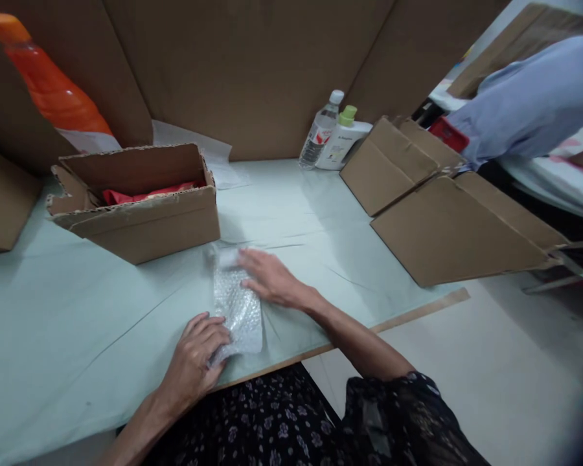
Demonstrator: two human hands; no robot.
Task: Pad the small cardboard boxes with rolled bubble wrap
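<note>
A strip of clear bubble wrap (pixel 240 310) lies on the pale green tabletop in front of me. My left hand (pixel 197 353) is at its near left corner, with the wrap's edge between thumb and curled fingers. At the far end rests a small white item (pixel 228 259), too blurred to name. My right hand (pixel 272 278) lies over the far right side of the wrap, fingers stretched towards that white item and thumb apart. Its fingertips are smeared by motion.
Beyond the wrap stands an open cardboard box (pixel 175 226) holding red packets (pixel 148 194). An orange bottle (pixel 53 90), a water bottle (pixel 320 133) and a white bottle (pixel 342 142) stand farther back. More boxes (pixel 461 226) and a person's sleeve (pixel 529 97) are at right.
</note>
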